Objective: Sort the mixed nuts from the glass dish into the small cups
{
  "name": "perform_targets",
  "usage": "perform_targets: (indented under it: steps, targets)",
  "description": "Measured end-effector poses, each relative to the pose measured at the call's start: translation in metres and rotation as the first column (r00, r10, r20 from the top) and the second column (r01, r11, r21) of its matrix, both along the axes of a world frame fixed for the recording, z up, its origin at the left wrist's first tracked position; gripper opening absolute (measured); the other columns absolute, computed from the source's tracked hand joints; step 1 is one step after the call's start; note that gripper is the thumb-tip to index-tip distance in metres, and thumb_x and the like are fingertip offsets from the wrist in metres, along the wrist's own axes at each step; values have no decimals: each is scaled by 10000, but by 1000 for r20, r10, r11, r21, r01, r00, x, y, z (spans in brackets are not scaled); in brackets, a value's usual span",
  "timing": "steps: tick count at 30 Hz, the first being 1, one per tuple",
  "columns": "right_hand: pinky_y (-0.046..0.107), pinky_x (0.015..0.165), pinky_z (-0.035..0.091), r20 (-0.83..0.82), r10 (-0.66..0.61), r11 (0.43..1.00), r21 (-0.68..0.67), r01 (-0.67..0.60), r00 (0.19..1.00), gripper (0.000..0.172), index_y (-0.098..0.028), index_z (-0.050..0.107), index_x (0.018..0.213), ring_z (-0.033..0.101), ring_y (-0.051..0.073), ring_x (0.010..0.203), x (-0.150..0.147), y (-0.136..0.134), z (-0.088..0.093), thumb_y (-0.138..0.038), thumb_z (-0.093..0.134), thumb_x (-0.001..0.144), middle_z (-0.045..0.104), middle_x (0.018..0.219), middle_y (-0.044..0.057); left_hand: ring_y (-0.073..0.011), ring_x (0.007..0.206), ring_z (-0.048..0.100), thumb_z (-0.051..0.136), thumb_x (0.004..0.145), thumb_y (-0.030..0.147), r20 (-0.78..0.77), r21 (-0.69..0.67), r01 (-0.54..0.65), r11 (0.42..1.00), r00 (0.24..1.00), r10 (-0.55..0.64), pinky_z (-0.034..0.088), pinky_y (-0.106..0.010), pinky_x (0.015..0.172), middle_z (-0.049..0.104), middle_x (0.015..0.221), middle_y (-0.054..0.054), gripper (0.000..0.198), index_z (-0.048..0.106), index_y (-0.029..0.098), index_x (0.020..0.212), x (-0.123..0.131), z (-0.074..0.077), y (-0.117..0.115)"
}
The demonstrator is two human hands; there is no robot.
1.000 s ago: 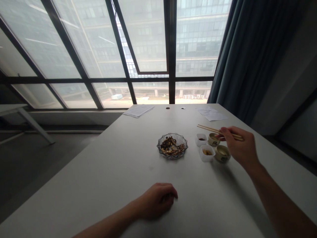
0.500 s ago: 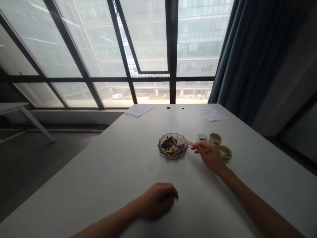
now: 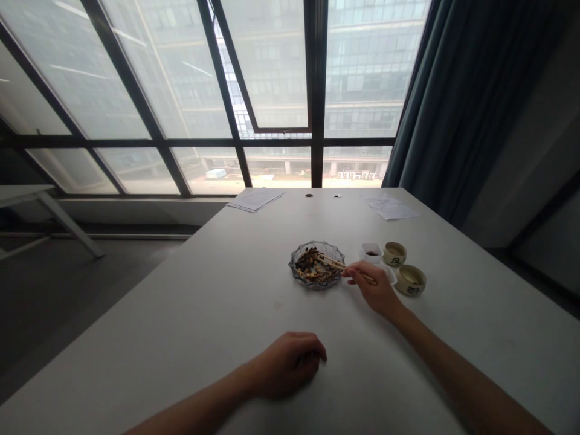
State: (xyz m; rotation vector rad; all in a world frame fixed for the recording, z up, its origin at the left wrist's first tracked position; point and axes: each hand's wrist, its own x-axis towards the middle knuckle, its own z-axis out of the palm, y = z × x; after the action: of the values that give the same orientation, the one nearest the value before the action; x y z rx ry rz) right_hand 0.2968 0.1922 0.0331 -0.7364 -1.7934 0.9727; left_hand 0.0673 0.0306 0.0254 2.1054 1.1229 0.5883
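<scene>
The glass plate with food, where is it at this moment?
In the head view, the glass plate sits on the white table, just left of the right hand, whose chopsticks reach over it.

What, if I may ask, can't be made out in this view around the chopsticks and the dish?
In the head view:
Chopstick tips: too small to tell whether they hold a piece of food.
Food in the glass dish: too small to identify.
White tub: its contents are hidden by the right hand.
Left hand: its curled fingers hide whether it holds anything.
</scene>
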Motion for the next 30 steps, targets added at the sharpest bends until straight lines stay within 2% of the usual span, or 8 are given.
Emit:
perform_targets:
  steps: [9,13,16,19,21,25,28,30]
  targets:
    - [360,724,660,36,3,1000,-25,-3,999,354,-205,750,885,737,245,889,-1,-1,-4,-516,597,959,747,959,74,-149,779,615,530,841,87,-14,13,-9,1000,1000,9,474,-236,756,700,903,-22,270,691,203,1025,0,-3,0]
    - [379,733,662,37,-49,999,-6,49,998,378,-202,772,874,757,249,843,1,-2,2,-523,593,962,771,915,73,-152,780,621,538,841,97,-18,6,-3,1000,1000,3,480,-241,763,704,906,-22,267,689,207,1031,-1,-3,0]
    - [389,740,669,-6,-89,996,-21,89,996,382,-194,792,901,767,254,836,6,-5,20,-529,616,949,786,911,83,-147,767,616,539,832,88,-14,13,-2,1000,1000,2,478,-235,751,701,896,-18,270,691,205,1023,-1,-3,0]
    - [387,733,676,-62,-159,986,-67,155,985,383,-173,798,923,778,264,828,19,-8,48,-532,665,918,794,907,106,-142,775,614,536,829,78,0,14,-5,1000,1000,5,475,-227,753,697,900,-16,277,694,202,1019,-1,-3,0]
    - [389,712,681,-90,-245,967,-88,237,965,380,-166,798,913,783,270,788,33,-11,69,-533,701,890,796,888,113,-140,778,612,538,828,75,4,11,-9,1000,1000,9,472,-223,751,693,899,-14,279,695,201,1021,-1,-3,0]
    - [365,619,685,-92,-378,926,-44,375,921,343,-170,808,882,781,272,684,68,-20,106,-508,750,857,793,813,112,-137,772,604,537,831,72,-3,10,-11,1000,1000,11,467,-221,743,689,897,-10,283,693,204,1027,-2,-5,-1]
    - [354,579,685,-67,-461,888,-33,459,885,321,-182,815,885,783,293,683,96,-29,124,-497,769,844,795,856,138,-137,773,603,534,834,72,-8,11,-10,1000,1000,10,467,-222,744,686,902,-10,287,690,206,1035,-2,-7,0]
    - [355,568,685,-19,-480,877,-28,480,877,305,-202,820,856,781,304,667,111,-35,130,-502,769,841,790,818,139,-138,775,605,532,836,73,-12,9,-11,1000,1000,11,466,-223,745,686,902,-10,288,691,204,1036,-3,-7,0]
